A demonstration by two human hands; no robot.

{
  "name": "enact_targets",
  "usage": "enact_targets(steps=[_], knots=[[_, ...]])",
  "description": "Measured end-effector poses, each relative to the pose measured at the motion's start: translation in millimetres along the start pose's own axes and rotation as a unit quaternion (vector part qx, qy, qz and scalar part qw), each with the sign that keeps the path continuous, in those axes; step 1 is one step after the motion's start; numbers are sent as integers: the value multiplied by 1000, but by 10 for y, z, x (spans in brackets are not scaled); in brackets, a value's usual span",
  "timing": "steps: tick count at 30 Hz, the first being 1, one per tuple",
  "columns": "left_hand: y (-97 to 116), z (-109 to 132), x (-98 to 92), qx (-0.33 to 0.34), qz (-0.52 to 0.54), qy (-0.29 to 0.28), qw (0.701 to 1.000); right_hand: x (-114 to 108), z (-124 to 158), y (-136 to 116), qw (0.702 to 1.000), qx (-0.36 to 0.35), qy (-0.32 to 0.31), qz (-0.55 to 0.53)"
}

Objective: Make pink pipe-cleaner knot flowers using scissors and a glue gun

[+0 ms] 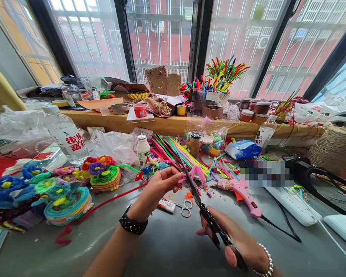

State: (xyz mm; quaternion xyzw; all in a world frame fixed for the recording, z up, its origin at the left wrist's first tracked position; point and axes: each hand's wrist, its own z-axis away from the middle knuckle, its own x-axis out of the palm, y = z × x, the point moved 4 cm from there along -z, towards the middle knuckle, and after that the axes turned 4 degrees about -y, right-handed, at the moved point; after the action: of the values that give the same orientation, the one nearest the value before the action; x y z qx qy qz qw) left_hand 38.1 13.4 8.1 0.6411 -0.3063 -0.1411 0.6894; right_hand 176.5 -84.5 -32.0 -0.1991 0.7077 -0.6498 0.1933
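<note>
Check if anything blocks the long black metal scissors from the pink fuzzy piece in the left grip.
Nothing visible stands between the scissors and the pink fuzzy piece: the blades lie right beside it, though contact is unclear. The left grip pinches it close by.

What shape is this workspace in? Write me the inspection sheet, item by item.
Surface: grey table, littered with small orange scraps.
Job's things: black scissors, blades beside a pink fuzzy piece; contact unclear.
Clutter: fuzzy flowers at left, colored stems beyond the hands, small scissors on the table.
Grips: left hand pinches the pink fuzzy piece; right hand holds the black scissors.
Cables: black cable from the pink glue gun; white cable at right.
Surroundings: crowded ledge before barred windows.
</note>
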Motion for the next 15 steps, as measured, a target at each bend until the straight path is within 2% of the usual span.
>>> enact_targets(steps=[4,10,15], knots=[[2,2,-2,-9,3,2,1000,8,-8,34,1000,-7,17,-19],[13,8,3,-5,17,8,1000,8,-26,92,999,-4,46,17],[36,14,-7,19,0,34,999,58,-79,145,1000,2,30,-4]])
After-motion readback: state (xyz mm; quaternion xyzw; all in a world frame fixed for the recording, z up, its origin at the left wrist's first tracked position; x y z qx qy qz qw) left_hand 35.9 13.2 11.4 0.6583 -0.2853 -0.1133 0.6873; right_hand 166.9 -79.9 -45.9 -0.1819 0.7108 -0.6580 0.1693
